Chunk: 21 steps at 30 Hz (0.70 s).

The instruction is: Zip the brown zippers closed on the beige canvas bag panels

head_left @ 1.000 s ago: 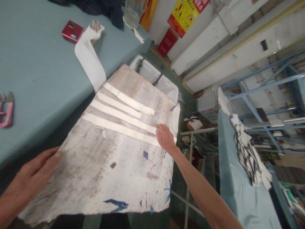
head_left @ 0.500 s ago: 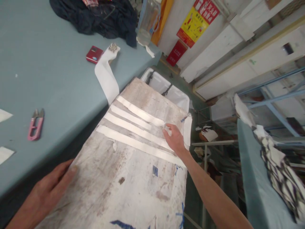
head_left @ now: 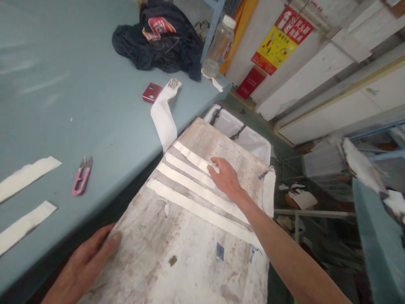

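A worn, stained board (head_left: 177,270) slopes away in front of me, with several cream fabric strips (head_left: 202,194) lying across its far half. My left hand (head_left: 91,257) grips the board's left edge, thumb on top and the other fingers partly hidden beyond the edge. Over the farthest strip (head_left: 191,156) is my right hand (head_left: 224,179). Its thumb and index finger are apart, with their tips at the strip; the hand covers this strip's right part. A long white band (head_left: 164,122) hangs from the table edge down beside the board's far left corner.
On the blue-green table (head_left: 104,109) lie pink-handled thread snips (head_left: 82,177), two cream strips (head_left: 28,226), a small red box (head_left: 152,92), dark clothing (head_left: 171,46) and a clear bottle (head_left: 218,48). A white bin (head_left: 253,137) stands beyond the board.
My right hand has shifted left along the farthest strip, from its right end towards its middle. My left hand stays on the board's edge. The view has turned left.
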Available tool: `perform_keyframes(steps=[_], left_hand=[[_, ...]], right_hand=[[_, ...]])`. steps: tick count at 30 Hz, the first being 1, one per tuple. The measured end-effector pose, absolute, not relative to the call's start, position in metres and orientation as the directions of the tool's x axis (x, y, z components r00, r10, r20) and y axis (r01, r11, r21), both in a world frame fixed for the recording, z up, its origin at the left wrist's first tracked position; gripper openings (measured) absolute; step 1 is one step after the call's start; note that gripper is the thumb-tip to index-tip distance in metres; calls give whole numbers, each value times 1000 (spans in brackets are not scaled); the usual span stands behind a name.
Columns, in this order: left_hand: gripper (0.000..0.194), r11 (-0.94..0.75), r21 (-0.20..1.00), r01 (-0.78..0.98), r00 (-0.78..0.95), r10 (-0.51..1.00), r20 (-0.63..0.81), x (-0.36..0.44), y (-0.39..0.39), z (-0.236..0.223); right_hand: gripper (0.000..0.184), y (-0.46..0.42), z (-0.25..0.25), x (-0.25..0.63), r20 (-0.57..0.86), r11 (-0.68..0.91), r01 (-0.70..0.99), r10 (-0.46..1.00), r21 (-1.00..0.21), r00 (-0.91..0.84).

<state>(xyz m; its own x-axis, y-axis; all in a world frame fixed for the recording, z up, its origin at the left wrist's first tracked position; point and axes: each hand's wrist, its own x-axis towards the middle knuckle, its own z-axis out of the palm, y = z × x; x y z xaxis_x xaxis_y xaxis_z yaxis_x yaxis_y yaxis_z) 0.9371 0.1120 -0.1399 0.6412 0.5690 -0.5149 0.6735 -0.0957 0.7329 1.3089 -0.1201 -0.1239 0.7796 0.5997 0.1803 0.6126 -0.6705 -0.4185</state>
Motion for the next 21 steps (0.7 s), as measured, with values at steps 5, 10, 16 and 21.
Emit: perform_keyframes(steps=[5,10,16,21], left_hand=[[69,51,759,649,642,499,-582,930,117,-153],[62,61,786,616,659,507,-556,922,114,-163],[59,86,789,608,654,508,-560,922,110,-166],[60,145,780,608,650,474,-594,920,107,-166]], right_hand=[[28,-68,-125,1318,174,-628,671,665,-395,726],[32,-24,-129,1327,159,-600,718,718,-352,678],[34,15,-121,1336,165,-506,822,816,-259,554],[31,34,-117,1350,106,-404,898,899,-177,425]])
